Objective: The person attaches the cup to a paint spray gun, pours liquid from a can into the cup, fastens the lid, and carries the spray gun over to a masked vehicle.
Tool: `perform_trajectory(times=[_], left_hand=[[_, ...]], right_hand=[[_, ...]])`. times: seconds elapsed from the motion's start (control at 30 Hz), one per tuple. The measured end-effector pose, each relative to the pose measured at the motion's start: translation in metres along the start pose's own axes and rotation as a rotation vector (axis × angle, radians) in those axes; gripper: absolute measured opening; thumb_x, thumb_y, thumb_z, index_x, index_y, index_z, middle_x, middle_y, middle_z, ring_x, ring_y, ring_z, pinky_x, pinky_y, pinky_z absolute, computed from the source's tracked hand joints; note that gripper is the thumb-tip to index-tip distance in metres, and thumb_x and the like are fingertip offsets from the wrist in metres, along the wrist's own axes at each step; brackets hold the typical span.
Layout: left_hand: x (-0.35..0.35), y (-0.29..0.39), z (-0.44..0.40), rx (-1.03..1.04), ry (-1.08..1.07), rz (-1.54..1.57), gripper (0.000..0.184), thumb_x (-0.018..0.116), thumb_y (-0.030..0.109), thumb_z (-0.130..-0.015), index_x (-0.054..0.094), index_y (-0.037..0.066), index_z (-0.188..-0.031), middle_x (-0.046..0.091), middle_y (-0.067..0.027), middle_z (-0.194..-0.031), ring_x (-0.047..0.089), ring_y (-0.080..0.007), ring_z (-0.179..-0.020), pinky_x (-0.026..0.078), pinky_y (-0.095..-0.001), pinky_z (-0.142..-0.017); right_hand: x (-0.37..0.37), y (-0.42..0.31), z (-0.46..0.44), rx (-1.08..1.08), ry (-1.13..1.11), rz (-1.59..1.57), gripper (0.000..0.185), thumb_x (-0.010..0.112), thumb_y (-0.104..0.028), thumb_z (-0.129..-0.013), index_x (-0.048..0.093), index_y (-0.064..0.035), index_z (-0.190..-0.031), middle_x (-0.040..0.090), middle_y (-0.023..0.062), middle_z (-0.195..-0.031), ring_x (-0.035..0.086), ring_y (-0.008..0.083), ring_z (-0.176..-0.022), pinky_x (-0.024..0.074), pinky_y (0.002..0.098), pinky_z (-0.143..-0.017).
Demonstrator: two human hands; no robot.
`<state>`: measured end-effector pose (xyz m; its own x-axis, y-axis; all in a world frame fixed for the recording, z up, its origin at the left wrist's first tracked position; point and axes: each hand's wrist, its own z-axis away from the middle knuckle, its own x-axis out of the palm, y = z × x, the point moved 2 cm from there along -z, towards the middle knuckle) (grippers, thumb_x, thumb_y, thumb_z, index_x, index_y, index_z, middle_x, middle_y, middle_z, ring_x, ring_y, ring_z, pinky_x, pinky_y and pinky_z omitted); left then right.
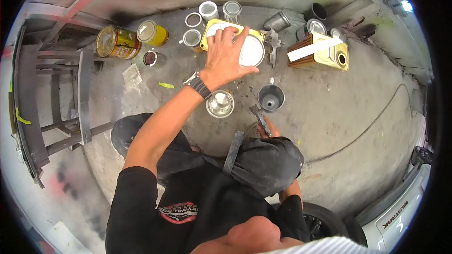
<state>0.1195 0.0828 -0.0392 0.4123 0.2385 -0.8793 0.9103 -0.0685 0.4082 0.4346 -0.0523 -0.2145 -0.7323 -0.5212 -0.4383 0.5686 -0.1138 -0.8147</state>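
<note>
My left hand [223, 61], with a dark banded watch on the wrist, reaches forward with thumb and fingers spread around a round white-topped can [252, 52]. Behind that can stands a yellow-rimmed rectangular tin [256, 33], partly covered by the hand. Close to my right knee, my right hand [269, 127] is closed around a grey, paint-crusted flat tool [260, 115]; the knee hides part of this hand. Two open cups are on the floor between my hands and legs: a shiny metal one [220, 104] and a grey one [271, 98].
Several small cans [192, 38] and two yellow cans [153, 34] stand along the wall. A rectangular tin [325, 54] carries a white strip [314, 49]. A crusted metal piece [272, 47] lies nearby. A hose [365, 134] crosses the floor; a wooden frame [84, 96] stands left, a vehicle [398, 216] right.
</note>
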Motion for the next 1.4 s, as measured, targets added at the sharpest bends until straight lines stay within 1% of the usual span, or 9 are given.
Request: perform_trajectory(times=[0.17, 0.23, 0.43, 0.53, 0.83, 1.0, 1.13, 1.27, 1.4], left_hand=[[-0.009, -0.006, 0.081, 0.034, -0.037, 0.166, 0.12, 0.089, 0.068, -0.063, 0.044, 0.005, -0.155, 0.051, -0.0178, -0.139, 0.048, -0.0357, -0.128, 0.036, -0.0525, -0.107], [0.008, -0.012, 0.128, 0.096, -0.276, 0.185, 0.123, 0.09, 0.063, -0.063, 0.038, 0.002, -0.157, 0.049, -0.022, -0.142, 0.048, -0.0394, -0.127, 0.039, -0.053, -0.109], [0.061, -0.034, 0.179, 0.083, -0.444, -0.171, 0.121, 0.099, 0.03, -0.056, 0.035, 0.0, -0.156, 0.045, -0.024, -0.149, 0.046, -0.0426, -0.136, 0.039, -0.0532, -0.117], [0.064, -0.051, 0.18, -0.077, -0.522, 0.199, 0.119, 0.096, 0.024, -0.058, 0.033, 0.001, -0.156, 0.044, -0.0243, -0.15, 0.045, -0.0423, -0.137, 0.039, -0.0517, -0.118], [-0.028, -0.02, 0.173, -0.223, -0.164, 0.567, 0.129, 0.099, 0.031, -0.061, 0.021, -0.001, -0.159, 0.041, -0.021, -0.149, 0.045, -0.0342, -0.14, 0.037, -0.0462, -0.12], [-0.068, -0.024, 0.17, -0.202, 0.17, 0.772, 0.15, 0.1, 0.034, -0.059, -0.001, 0.0, -0.164, 0.037, -0.0197, -0.149, 0.045, -0.0321, -0.141, 0.037, -0.0458, -0.12], [-0.104, -0.036, 0.158, -0.12, 0.154, 0.658, 0.151, 0.099, 0.033, -0.061, -0.008, 0.001, -0.164, 0.035, -0.0225, -0.151, 0.045, -0.0327, -0.141, 0.04, -0.0454, -0.118], [-0.147, -0.023, 0.131, -0.002, -0.056, 0.102, 0.148, 0.097, 0.039, -0.058, 0.002, 0.0, -0.165, 0.049, -0.0211, -0.147, 0.048, -0.0336, -0.136, 0.032, -0.0509, -0.115], [-0.154, -0.018, 0.123, -0.027, -0.168, -0.026, 0.124, 0.09, 0.034, -0.056, 0.03, 0.001, -0.159, 0.051, -0.0147, -0.145, 0.048, -0.0355, -0.13, 0.031, -0.0514, -0.107]], right_hand=[[-0.001, -0.001, 0.005, 0.0, 0.009, -0.022, 0.052, 0.08, -0.023, -0.093, 0.063, -0.006, -0.139, 0.071, 0.0206, -0.13, 0.068, 0.0359, -0.123, 0.0524, 0.0413, -0.102], [0.004, 0.016, 0.002, -0.101, 0.028, -0.017, 0.052, 0.08, -0.023, -0.093, 0.063, -0.0061, -0.139, 0.071, 0.0205, -0.13, 0.068, 0.0352, -0.123, 0.0526, 0.0411, -0.102], [0.002, 0.009, -0.002, 0.019, -0.039, -0.013, 0.053, 0.082, -0.023, -0.091, 0.064, -0.0072, -0.139, 0.072, 0.0205, -0.128, 0.07, 0.0341, -0.121, 0.054, 0.0408, -0.1], [0.0, 0.011, -0.001, 0.088, -0.079, -0.063, 0.054, 0.083, -0.024, -0.09, 0.064, -0.0076, -0.138, 0.073, 0.0204, -0.125, 0.072, 0.033, -0.117, 0.0551, 0.0406, -0.097], [-0.005, -0.02, -0.012, -0.165, -0.184, 0.027, 0.05, 0.082, -0.017, -0.09, 0.066, -0.0057, -0.135, 0.074, 0.0199, -0.115, 0.073, 0.0355, -0.108, 0.0554, 0.0414, -0.093], [-0.007, -0.066, -0.029, -0.37, -0.271, 0.049, 0.051, 0.082, -0.017, -0.089, 0.065, -0.0004, -0.133, 0.073, 0.0208, -0.117, 0.071, 0.0404, -0.107, 0.0559, 0.0435, -0.092], [-0.001, -0.095, -0.045, -0.476, -0.297, 0.112, 0.051, 0.082, -0.02, -0.089, 0.065, 0.0008, -0.132, 0.072, 0.0211, -0.119, 0.071, 0.0423, -0.106, 0.0565, 0.0464, -0.09], [0.016, -0.102, -0.064, -0.565, -0.333, 0.115, 0.051, 0.082, -0.024, -0.09, 0.065, -0.0002, -0.132, 0.072, 0.0207, -0.12, 0.071, 0.0409, -0.105, 0.0576, 0.046, -0.089], [0.036, -0.113, -0.073, -0.629, -0.357, 0.096, 0.052, 0.081, -0.027, -0.091, 0.066, -0.0012, -0.132, 0.072, 0.02, -0.122, 0.071, 0.0396, -0.105, 0.0583, 0.0446, -0.09]])
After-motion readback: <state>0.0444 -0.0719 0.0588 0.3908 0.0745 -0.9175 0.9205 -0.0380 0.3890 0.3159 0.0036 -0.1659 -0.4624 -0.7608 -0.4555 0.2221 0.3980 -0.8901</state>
